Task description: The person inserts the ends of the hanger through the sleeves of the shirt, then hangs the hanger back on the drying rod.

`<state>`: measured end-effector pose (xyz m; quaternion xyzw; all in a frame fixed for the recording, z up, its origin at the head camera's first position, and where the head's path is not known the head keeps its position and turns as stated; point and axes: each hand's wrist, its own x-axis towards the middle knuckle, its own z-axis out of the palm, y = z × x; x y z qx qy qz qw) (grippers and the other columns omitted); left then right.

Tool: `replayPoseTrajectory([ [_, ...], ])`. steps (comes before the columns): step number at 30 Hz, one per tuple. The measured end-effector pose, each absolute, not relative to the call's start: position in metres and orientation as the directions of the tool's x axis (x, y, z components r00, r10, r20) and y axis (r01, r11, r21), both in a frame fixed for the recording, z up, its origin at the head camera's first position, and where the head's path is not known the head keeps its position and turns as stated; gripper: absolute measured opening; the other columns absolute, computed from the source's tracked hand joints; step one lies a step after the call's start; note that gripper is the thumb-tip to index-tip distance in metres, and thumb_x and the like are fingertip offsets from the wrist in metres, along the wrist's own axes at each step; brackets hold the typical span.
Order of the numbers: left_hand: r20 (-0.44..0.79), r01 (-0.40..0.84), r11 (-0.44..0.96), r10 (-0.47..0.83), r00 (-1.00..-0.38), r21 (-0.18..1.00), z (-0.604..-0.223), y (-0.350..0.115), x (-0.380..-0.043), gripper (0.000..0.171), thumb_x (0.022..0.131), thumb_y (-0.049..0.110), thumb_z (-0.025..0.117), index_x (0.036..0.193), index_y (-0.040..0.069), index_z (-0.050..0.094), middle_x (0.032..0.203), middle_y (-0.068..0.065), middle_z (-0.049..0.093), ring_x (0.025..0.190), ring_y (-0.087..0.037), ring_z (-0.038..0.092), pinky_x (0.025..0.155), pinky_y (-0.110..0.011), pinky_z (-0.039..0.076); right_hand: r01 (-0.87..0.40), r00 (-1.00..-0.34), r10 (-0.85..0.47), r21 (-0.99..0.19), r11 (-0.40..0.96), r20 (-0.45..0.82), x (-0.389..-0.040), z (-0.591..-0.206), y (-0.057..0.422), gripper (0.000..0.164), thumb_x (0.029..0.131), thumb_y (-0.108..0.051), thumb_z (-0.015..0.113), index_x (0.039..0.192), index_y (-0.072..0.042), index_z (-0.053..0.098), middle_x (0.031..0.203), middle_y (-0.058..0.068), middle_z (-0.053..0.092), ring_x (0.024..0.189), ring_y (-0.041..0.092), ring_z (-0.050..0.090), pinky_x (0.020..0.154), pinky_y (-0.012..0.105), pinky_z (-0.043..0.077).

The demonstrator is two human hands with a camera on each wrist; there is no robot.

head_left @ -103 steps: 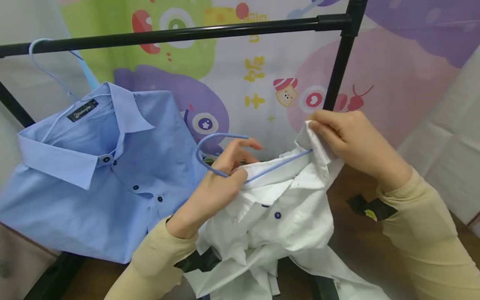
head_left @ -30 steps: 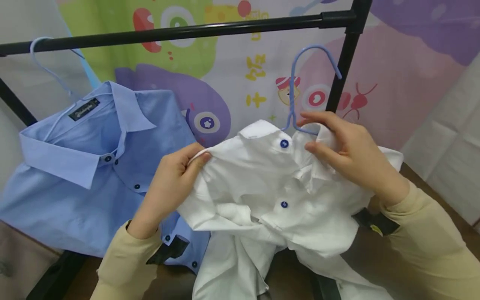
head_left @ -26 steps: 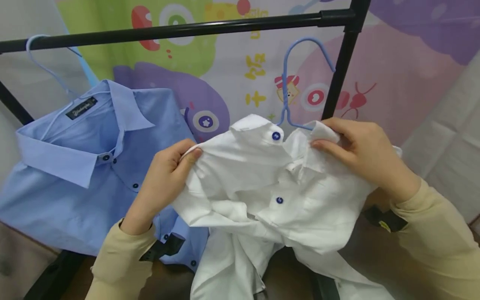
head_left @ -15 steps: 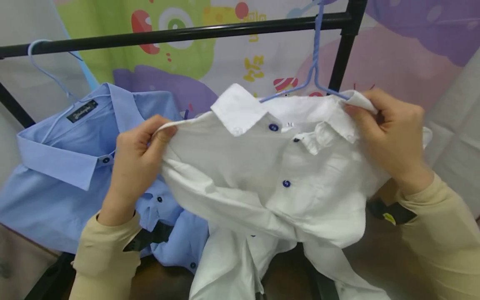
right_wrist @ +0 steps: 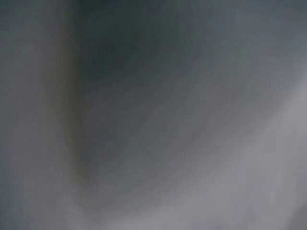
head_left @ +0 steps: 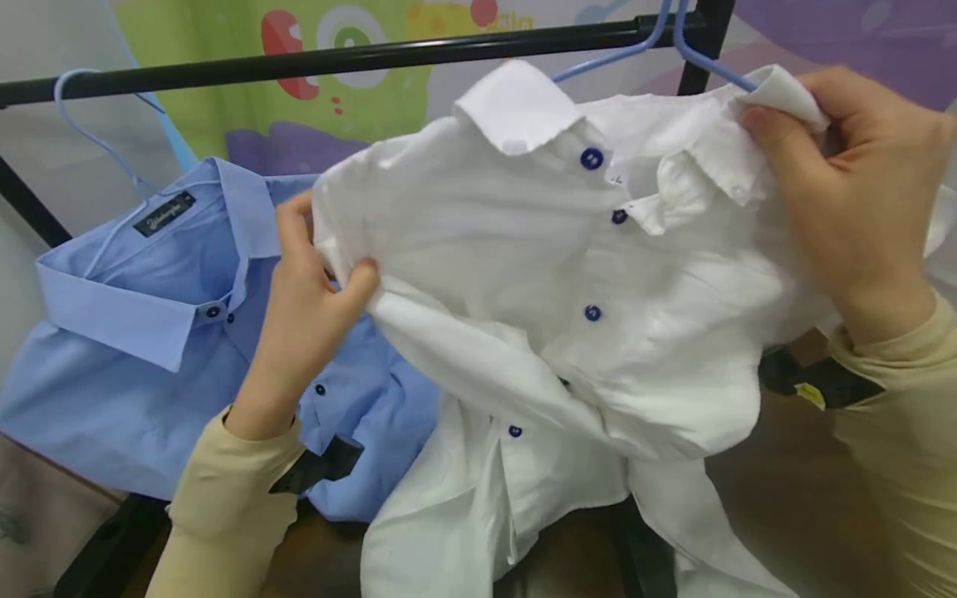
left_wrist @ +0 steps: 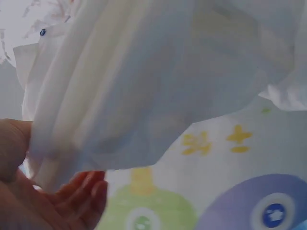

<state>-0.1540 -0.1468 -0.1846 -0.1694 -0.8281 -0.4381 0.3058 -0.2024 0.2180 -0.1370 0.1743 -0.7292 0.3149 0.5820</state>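
Note:
A white shirt (head_left: 478, 232) with dark blue buttons is held up in front of me, on a blue wire hanger (head_left: 598, 63). My left hand (head_left: 299, 316) pinches its shoulder, thumb in front and fingers behind the cloth. In the left wrist view the white cloth (left_wrist: 144, 86) drapes between thumb and fingers of that hand (left_wrist: 29, 201). At the right side of the collar, my right hand (head_left: 875, 191) grips the collar fabric together with the hanger's arm. The hook runs out of the top of the head view. Only grey blur shows in the right wrist view.
A black rack rail (head_left: 449, 51) crosses behind the white shirt. On its left part hangs a light blue shirt (head_left: 112, 365) on a pale blue hanger (head_left: 97, 133). A cartoon-printed curtain (head_left: 419, 91) is the backdrop, with a brown surface (head_left: 576, 548) below.
The hanger's left arm has gone into the white shirt. Both hands have spread the shirt and raised it, the right hand moving up and right, so the hook leaves the head view.

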Motion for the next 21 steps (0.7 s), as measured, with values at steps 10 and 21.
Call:
replayPoseTrajectory([
  [10,0.218,0.213,0.726,0.089,-0.972,0.654,-0.219,-0.156,-0.173,0.031,0.078,0.014,0.051,0.107,0.006,0.048,0.086,-0.010,0.054,0.070,-0.022,0.048,0.058,-0.030,0.038,-0.510,-0.327,0.247,-0.390,0.767,0.912,-0.180,-0.142,0.205,0.026,0.081,-0.029,0.066,0.082,-0.004,0.072,0.061,-0.035,0.039,0.055,-0.011,0.031,0.055,0.013,0.020],
  [21,0.170,0.237,0.420,0.190,-0.967,0.876,-0.220,-0.179,-0.170,0.026,0.093,0.017,0.043,0.101,-0.005,0.053,0.071,0.006,0.051,0.062,-0.006,0.048,0.060,-0.022,0.041,-0.472,-0.358,0.316,-0.462,0.751,0.879,-0.185,-0.145,0.217,0.017,0.081,-0.027,0.065,0.079,-0.013,0.072,0.063,-0.036,0.042,0.058,-0.010,0.034,0.056,0.013,0.022],
])
